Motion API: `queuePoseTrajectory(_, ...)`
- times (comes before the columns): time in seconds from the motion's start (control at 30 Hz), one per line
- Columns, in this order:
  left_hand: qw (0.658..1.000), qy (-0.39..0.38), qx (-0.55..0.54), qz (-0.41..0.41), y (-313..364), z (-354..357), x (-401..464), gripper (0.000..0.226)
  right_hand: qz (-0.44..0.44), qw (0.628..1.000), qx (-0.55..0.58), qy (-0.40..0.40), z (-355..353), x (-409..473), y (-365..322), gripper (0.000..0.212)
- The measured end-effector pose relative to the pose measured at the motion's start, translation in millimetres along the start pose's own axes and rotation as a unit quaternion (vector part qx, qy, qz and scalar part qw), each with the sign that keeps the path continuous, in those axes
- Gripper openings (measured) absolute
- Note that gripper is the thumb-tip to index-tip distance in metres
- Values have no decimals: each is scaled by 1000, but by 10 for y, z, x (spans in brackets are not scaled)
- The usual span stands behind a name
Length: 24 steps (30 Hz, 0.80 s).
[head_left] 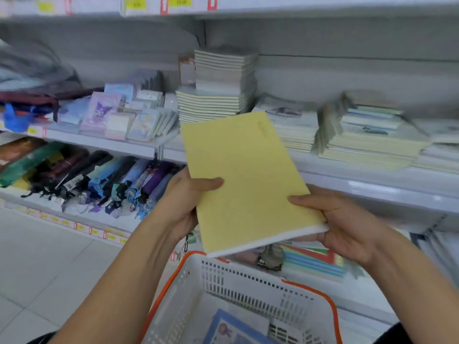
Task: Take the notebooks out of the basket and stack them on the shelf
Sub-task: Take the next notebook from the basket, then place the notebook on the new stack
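- while both hands hold it above the basket (248, 289), the yellow notebook (248, 180) sits tilted in the air, its far corner pointing toward the shelf (360, 184).
- the left hand (183, 202) grips the notebook's left edge, thumb lying on the cover and fingers hidden beneath.
- the right hand (347, 227) pinches the near right corner, thumb on top and fingers curled under the white page edge.
- the step in hand looks like carrying the notebook to a stack; the tall pile of pale notebooks (216, 105) just behind it seems the likely place, though the blurred piles to the right (367, 135) could also take it.
- to do it well, level the notebook before lowering it, so it lands flat and does not push the top copies askew.
- square its edges with the pile below, spine on the same side as the others, if that can be made out up close.
- let the fingers slide out from underneath only once the weight rests on the pile.
- a blue-covered book (231, 328) lies in the basket, so more appears left to move.
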<state>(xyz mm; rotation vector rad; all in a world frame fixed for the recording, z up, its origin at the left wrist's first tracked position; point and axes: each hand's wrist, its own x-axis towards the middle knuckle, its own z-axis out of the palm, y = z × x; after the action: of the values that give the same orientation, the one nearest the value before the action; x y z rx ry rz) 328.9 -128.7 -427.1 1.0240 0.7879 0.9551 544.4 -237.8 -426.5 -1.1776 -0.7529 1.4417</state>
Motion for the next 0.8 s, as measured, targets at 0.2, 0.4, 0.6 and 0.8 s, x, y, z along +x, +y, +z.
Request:
queuePoseTrajectory(0.2,995,-67,58,54,506,467,349,38,-120,991,-9,65,-5,-86,-403,27)
queuePoseTrajectory(0.4,978,-73,196,23,629,865,915,29,-147,970,88,171,-218,586,-940,27)
queuePoseTrajectory(0.6,988,8,147,45,392,1063,1726,22,-102,981,-24,166,-397,1194,-1362,5)
queuePoseTrajectory(0.8,913,21,392,112,161,995,2156,41,-63,891,-383,235,-731,1523,-1423,47)
